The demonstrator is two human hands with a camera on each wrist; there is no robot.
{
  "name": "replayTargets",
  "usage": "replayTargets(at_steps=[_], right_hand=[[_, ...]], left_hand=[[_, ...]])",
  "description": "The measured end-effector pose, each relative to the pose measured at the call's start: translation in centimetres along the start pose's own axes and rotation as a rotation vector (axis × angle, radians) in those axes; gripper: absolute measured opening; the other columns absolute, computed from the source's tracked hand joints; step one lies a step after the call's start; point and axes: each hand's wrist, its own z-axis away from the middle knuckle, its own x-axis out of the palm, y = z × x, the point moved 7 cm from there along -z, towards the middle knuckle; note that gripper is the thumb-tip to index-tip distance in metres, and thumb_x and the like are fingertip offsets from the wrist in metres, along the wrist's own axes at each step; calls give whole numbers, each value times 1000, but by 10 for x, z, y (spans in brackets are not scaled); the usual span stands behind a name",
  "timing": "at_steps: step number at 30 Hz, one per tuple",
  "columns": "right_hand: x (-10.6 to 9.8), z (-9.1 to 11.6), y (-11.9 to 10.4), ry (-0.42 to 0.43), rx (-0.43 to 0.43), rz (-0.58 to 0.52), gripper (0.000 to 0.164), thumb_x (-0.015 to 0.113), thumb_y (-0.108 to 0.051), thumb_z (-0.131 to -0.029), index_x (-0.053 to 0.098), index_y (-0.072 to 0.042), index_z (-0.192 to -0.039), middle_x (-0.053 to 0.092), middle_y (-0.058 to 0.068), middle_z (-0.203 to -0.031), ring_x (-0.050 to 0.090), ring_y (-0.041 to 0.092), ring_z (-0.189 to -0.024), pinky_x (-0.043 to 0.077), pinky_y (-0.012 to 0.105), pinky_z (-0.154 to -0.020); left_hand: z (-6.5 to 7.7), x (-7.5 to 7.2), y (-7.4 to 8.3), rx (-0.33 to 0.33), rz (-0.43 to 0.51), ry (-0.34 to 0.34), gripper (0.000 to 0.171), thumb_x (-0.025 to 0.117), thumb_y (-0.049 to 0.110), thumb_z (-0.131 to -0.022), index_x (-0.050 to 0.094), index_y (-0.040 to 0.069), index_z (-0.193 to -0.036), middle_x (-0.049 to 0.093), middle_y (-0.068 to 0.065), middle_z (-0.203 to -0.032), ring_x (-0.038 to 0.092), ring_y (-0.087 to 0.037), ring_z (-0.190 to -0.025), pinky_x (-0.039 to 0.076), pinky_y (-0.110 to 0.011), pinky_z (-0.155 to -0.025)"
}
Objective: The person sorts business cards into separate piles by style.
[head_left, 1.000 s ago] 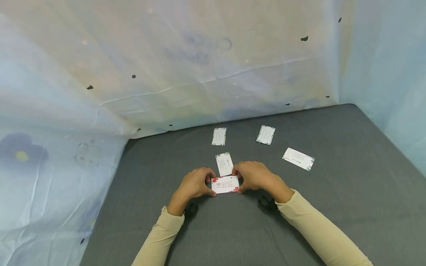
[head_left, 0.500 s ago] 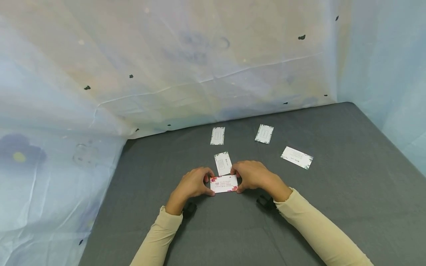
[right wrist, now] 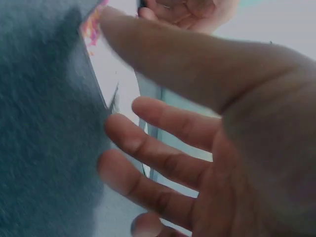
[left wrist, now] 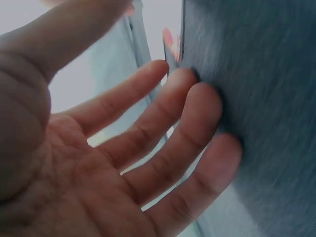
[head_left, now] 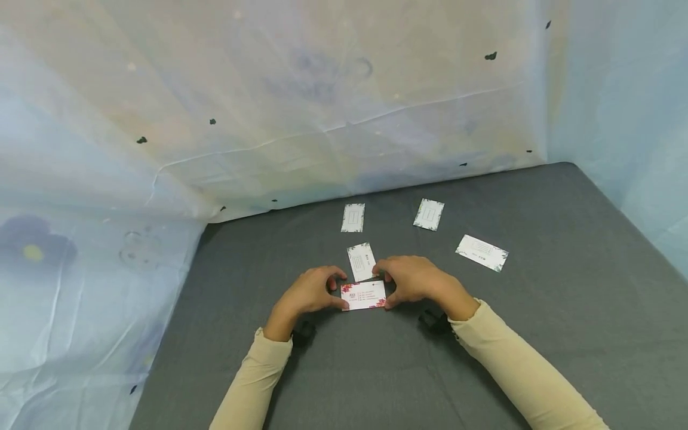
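Note:
A white business card with pink flowers point(head_left: 364, 295) lies on the grey table in the head view, between my two hands. My left hand point(head_left: 309, 292) is at its left end, thumb at the lower left corner and the other fingers off the card. At the right end is my right hand point(head_left: 416, 280), its thumb by the lower right corner. The right index finger reaches the low corner of a white card with leaf print point(head_left: 361, 261) just behind. Both wrist views show loosely bent, spread fingers; whether the thumbs touch the card is unclear.
Two upright white cards, one at back centre point(head_left: 353, 218) and one farther right point(head_left: 429, 214), lie near the table's far edge. Another white card point(head_left: 482, 253) lies slanted at right. A pale patterned cloth point(head_left: 344, 137) hangs behind the grey table point(head_left: 376, 370).
Both hands have loosened, their index fingers moving away from the flowered card's upper corners. The flowered card and the other cards stay in place; the view shifts slightly.

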Motion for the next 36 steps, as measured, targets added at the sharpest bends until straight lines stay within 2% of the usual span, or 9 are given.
replayTargets(at_steps=[4,7,13,16,19,26,34,36], right_hand=[[-8,0,6,63,2,-5,45,75,-37,-88,63,-19,-128,65,-3,-98,58,11,-79,47,35,-69],[-9,-3,11,124,9,-4,37,70,-32,-93,64,-17,-126,64,-3,-93,56,11,-74,44,32,-63],[-6,-11,20,164,64,-21,38,72,-33,-91,65,-17,-125,61,-3,-89,53,10,-73,42,31,-62],[-3,-18,23,158,78,-38,39,72,-35,-91,65,-18,-125,60,-4,-87,53,10,-73,41,31,-63],[-2,-24,24,150,89,-48,41,73,-36,-89,64,-17,-125,59,-5,-83,53,10,-71,41,31,-62],[-1,-34,27,141,108,-50,40,75,-36,-89,64,-17,-123,61,-4,-81,55,11,-70,42,32,-61],[-4,-41,26,124,103,-109,44,78,-31,-87,66,-14,-125,64,-1,-90,57,14,-77,46,35,-70],[-3,-43,26,108,86,-137,45,78,-28,-87,65,-11,-127,64,1,-94,57,15,-81,46,35,-74]], left_hand=[[-8,-8,-5,17,28,1,43,82,30,-82,67,14,-119,63,0,-88,52,-11,-69,43,-28,-65],[-20,-14,-9,38,20,17,38,78,30,-87,67,13,-119,64,1,-86,52,-11,-66,43,-28,-63],[-55,-23,-10,132,-42,48,34,76,28,-89,68,13,-118,64,-1,-91,55,-13,-74,45,-31,-71],[-71,-25,-8,192,-112,35,36,78,27,-87,67,14,-119,63,-4,-97,56,-15,-80,47,-33,-76],[-82,-25,-5,222,-161,14,43,80,27,-85,65,15,-123,62,-5,-101,57,-17,-84,49,-36,-79],[-94,-19,-4,196,-199,-78,66,80,28,-84,52,22,-143,58,-6,-110,56,-19,-92,47,-38,-82],[-101,-14,0,212,-195,-150,64,77,22,-88,50,25,-146,52,-10,-119,54,-20,-100,45,-37,-86],[-102,-13,1,211,-204,-174,65,75,20,-89,48,28,-148,48,-10,-120,50,-20,-97,44,-35,-83]])
